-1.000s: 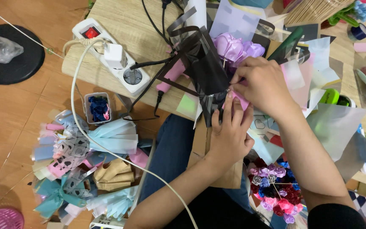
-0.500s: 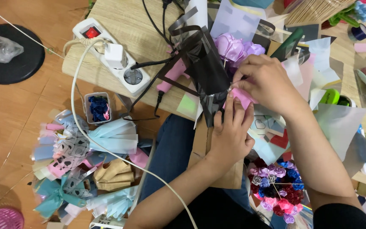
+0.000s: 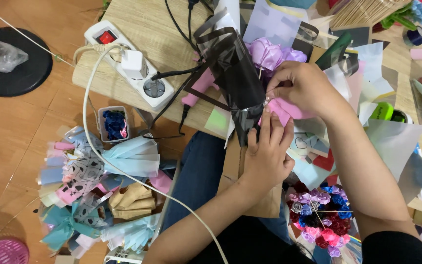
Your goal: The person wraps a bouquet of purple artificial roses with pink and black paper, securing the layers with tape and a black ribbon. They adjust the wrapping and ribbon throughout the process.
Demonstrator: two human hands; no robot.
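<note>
At the far left we see a black round stand base (image 3: 13,66) on the wooden floor, and lower a heap of finished paper cones (image 3: 98,190) in blue, pink and tan. Beside them stands a small clear box with dark blue ribbon flowers (image 3: 115,123). On the worktop (image 3: 152,19) lies a white power strip (image 3: 130,61), and a pink glue gun (image 3: 199,88) rests near it. In the middle is the black wrapping cone (image 3: 233,76), which holds a purple ribbon rose (image 3: 269,53). Our left hand (image 3: 267,151) presses flat against the cone's lower part, fingers together and pointing up. Our right hand (image 3: 301,88) pinches a pink paper sheet (image 3: 284,110) at the cone's edge. Lower right lies a bunch of small ribbon roses (image 3: 321,215).
</note>
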